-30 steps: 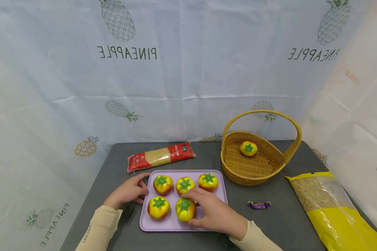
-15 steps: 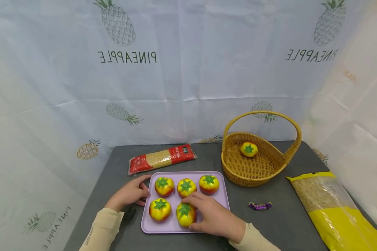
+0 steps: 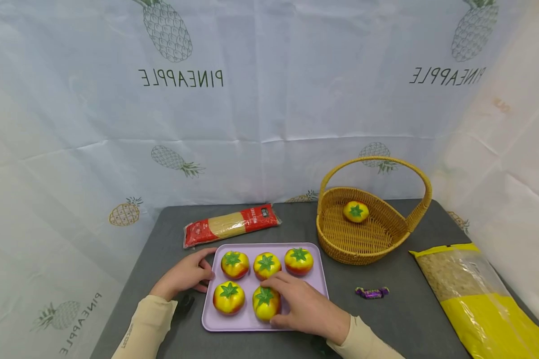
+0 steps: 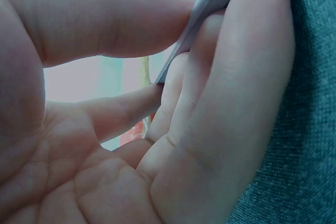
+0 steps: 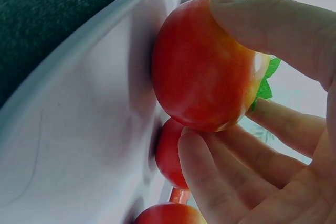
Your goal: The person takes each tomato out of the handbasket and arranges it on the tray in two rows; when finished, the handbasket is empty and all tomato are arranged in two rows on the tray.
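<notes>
A lilac tray (image 3: 247,324) carries several yellow-red toy tomatoes with green star-shaped tops, three at the back and two at the front. My left hand (image 3: 186,273) holds the tray's left edge, thumb against the rim and fingers curled beneath it in the left wrist view. With my right hand (image 3: 307,306) I grip the front right toy tomato (image 3: 266,304), thumb on its near side and fingers on the far side. In the right wrist view this toy tomato (image 5: 199,72) sits close over the tray surface, with other toy tomatoes beyond it.
A wicker basket (image 3: 364,254) with a tall handle stands at the back right, one toy tomato (image 3: 356,212) inside. Behind the tray lies a red packet of noodles (image 3: 231,225). A purple wrapped candy (image 3: 372,293) and a yellow bag of grain (image 3: 471,294) lie to the right.
</notes>
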A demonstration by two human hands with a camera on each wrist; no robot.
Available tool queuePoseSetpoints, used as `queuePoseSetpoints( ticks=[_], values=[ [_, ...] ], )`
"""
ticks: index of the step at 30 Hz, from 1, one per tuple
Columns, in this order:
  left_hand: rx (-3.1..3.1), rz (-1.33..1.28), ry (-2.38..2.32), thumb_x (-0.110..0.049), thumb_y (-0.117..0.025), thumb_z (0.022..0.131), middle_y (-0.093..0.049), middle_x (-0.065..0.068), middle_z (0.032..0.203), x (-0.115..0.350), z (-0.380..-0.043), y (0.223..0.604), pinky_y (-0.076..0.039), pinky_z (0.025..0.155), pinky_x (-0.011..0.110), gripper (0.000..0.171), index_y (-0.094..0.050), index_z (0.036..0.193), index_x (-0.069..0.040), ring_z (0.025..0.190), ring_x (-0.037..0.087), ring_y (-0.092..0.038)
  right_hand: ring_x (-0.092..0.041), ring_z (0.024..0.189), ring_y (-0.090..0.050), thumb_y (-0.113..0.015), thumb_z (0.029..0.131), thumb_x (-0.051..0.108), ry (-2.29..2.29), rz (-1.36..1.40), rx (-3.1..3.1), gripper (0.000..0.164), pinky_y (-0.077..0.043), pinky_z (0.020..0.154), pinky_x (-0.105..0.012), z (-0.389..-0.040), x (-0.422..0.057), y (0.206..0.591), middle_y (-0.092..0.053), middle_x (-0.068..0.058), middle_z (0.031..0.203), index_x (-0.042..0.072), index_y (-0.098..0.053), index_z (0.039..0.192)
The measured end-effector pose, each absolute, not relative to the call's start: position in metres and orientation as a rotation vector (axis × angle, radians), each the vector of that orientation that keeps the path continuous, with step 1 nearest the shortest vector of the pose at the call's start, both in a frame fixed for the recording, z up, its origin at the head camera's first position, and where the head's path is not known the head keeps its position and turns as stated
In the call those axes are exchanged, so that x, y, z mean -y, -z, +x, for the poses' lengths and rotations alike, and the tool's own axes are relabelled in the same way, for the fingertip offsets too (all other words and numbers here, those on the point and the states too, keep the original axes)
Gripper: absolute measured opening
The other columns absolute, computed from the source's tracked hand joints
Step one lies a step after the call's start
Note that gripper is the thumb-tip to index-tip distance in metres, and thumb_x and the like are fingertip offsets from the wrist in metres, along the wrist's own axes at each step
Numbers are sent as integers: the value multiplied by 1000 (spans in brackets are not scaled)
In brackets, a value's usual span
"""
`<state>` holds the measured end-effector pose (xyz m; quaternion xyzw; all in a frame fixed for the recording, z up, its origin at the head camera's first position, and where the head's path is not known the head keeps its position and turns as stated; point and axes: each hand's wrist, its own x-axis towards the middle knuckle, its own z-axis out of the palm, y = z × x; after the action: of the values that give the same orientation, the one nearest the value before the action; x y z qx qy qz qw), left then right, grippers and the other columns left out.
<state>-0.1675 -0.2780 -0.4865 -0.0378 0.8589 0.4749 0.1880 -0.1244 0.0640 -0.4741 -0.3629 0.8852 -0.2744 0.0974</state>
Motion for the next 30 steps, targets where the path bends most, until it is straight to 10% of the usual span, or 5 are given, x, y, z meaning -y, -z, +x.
queuePoseSetpoints(
  ticks=[30],
  values=[
    [-2405,-123,-1328,-9,-74,92,-61,14,100,279,-170,489,-68,70,39,77,-44,163,-9,79,26,-65,-7,127,-62,-91,86,44,748,-1052,-2607,68,-56,116,-42,-126,-69,469,-62,11,144,30,-62,146]
  ],
)
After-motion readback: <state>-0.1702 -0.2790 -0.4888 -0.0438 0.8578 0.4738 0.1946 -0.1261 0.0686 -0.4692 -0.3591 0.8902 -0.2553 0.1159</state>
